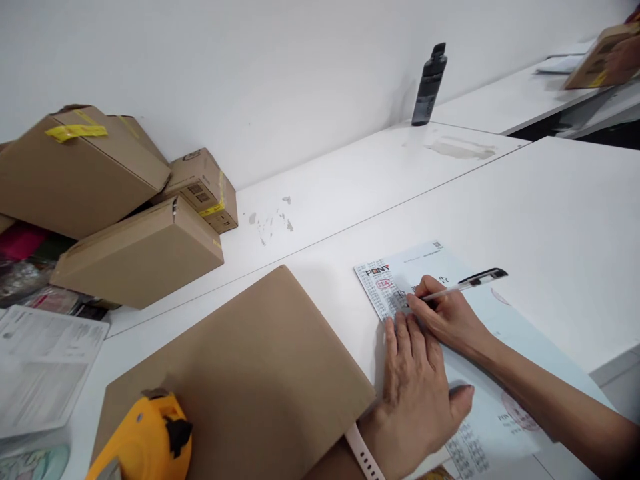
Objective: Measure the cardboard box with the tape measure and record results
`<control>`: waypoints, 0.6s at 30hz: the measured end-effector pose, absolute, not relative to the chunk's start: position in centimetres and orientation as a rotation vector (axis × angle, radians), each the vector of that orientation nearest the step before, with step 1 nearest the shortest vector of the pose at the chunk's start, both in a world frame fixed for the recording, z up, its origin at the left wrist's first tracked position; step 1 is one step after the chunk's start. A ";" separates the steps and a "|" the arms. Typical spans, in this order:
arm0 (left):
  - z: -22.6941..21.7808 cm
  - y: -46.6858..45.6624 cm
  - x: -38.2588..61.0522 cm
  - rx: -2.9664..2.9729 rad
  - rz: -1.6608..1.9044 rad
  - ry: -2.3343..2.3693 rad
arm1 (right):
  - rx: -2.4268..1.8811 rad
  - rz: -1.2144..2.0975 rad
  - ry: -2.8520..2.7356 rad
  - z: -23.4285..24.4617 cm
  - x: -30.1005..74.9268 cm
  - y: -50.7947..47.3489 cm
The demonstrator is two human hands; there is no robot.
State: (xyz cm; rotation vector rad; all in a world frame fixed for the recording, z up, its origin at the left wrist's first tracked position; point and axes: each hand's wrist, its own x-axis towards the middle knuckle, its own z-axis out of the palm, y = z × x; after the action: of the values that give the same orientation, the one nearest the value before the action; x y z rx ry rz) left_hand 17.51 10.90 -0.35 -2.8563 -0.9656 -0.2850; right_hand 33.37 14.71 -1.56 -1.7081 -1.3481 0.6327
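Note:
My right hand (449, 313) is closed round a clear pen with a black cap end (473, 280), its tip down near the printed left edge of a pale blue paper (480, 327). "PONY" lettering and a red stamp show in the paper's upper left corner. Flat on that sheet rests my left hand (417, 380), fingers stretched out, just below the pen tip. A light pink band (363, 453) circles the left wrist. Beside the left hand lies a brown cardboard box (240, 373), with a yellow-orange tape measure (147, 437) on it at the lower left.
Several cardboard boxes (145, 247) are piled against the wall at the left, above printed sheets (45, 367). A dark bottle (429, 87) stands at the back of the white table (540, 220). At far right, another person's hand (623, 63) holds a cardboard box (593, 67).

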 end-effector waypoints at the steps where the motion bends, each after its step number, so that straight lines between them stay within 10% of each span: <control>1: -0.4 10.9 17.5 -2.858 -0.288 -0.966 | -1.711 0.634 -1.352 -1.6 33.4 14.7; 18: -0.4 11.0 17.5 -2.868 -0.278 -0.947 | -1.728 0.622 -1.324 -1.8 33.5 14.7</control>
State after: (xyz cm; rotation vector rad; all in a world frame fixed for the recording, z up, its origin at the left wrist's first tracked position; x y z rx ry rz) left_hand 17.48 10.96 -0.42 -2.8683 -0.9466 -0.2784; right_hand 33.51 14.71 -1.75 -1.7282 -1.3239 0.6220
